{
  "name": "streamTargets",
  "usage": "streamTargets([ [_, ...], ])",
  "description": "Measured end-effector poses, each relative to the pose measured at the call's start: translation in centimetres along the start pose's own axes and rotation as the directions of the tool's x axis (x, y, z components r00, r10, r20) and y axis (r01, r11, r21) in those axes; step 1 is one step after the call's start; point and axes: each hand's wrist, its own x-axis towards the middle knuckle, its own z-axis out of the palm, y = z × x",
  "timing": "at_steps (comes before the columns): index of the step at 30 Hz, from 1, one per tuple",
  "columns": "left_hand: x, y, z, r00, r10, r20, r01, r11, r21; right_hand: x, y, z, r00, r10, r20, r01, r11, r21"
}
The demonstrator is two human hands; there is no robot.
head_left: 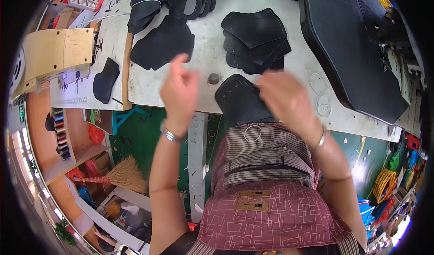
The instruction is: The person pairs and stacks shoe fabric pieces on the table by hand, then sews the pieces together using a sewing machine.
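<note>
My left hand (180, 94) is raised over the front edge of the white worktable (208, 56), its index finger stretched out and nothing visible in it; motion blurs it. A black, curved-edge flat piece (242, 99) with small slits lies at the front edge, its lower end by my apron (271, 210). Over its upper right corner is my right hand (287, 96), also blurred, with fingers curled together; what they pinch is hidden. Just behind lies a fanned stack of similar black pieces (255, 33). Another black piece (165, 44) rests beyond my left hand.
More black pieces (187, 2) are piled at the back. A large black panel (348, 51) takes up the right side. At the left stand a cream sewing machine (58, 51) and a small black piece (106, 81). A straw broom (126, 176) leans below; thread rings (323, 105) lie on the table.
</note>
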Motion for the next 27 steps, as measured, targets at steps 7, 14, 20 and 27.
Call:
streamTargets([
  [7, 7.9, -7.0, -3.9, 0.917, 0.368, 0.155, -0.395, 0.893, 0.215, 8.5, 14.4, 1.1, 0.999, 0.021, -0.027, -0.026, 0.983, -0.18],
  [14, -2.0, 5.6, -1.3, 0.861, 0.508, 0.016, -0.503, 0.848, 0.166, 6.9, 15.5, 2.1, 0.981, 0.018, -0.191, -0.029, 0.998, -0.055],
  [20, -6.0, 5.9, 0.6, 0.947, 0.299, 0.121, -0.24, 0.904, -0.355, 2.6, 2.6, -4.3, 0.871, 0.433, 0.233, -0.49, 0.726, 0.483],
  [27, -6.3, 6.3, -2.4, 0.952, 0.016, 0.305, 0.215, 0.676, -0.705, -1.4, -0.9, -5.7, 0.627, 0.419, 0.657, -0.764, 0.165, 0.624],
])
